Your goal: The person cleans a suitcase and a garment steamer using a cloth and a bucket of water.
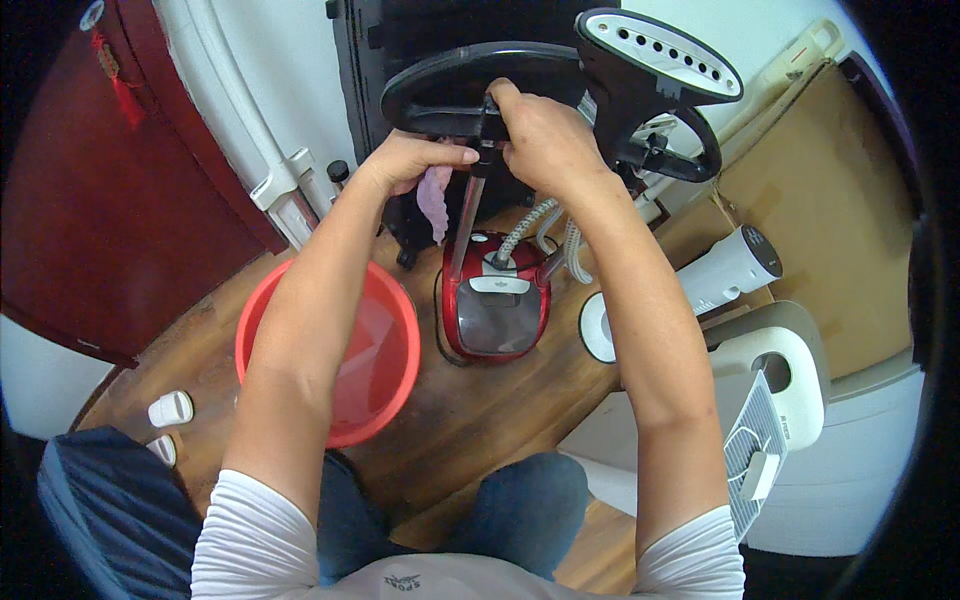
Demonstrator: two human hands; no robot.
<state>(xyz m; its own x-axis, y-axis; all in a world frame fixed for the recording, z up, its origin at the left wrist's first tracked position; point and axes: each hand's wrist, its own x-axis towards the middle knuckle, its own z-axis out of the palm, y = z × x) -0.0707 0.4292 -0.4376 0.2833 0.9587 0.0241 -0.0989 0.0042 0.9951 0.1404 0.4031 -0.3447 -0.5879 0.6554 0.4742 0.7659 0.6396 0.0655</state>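
A garment steamer stands in front of me, with a red base (pixel 496 307), a metal pole (pixel 469 214), a black hanger frame (pixel 450 64) and a steam head (pixel 660 56) at the upper right. My right hand (pixel 551 142) is closed around the black joint where the pole meets the hanger. Just below the hanger, my left hand (pixel 412 161) holds a pink cloth (pixel 433 199), its end hanging down. The left thumb lies against the top of the pole. Both palms and part of the joint are hidden from view.
Left of the steamer, a red basin (pixel 409 360) holds water, partly behind my left forearm. A white fan-like appliance (pixel 724 274) and a white-and-grey appliance (pixel 799 390) stand on the right. A black suitcase-like object (pixel 360 75) is behind; white slippers (pixel 171 409) lie at left.
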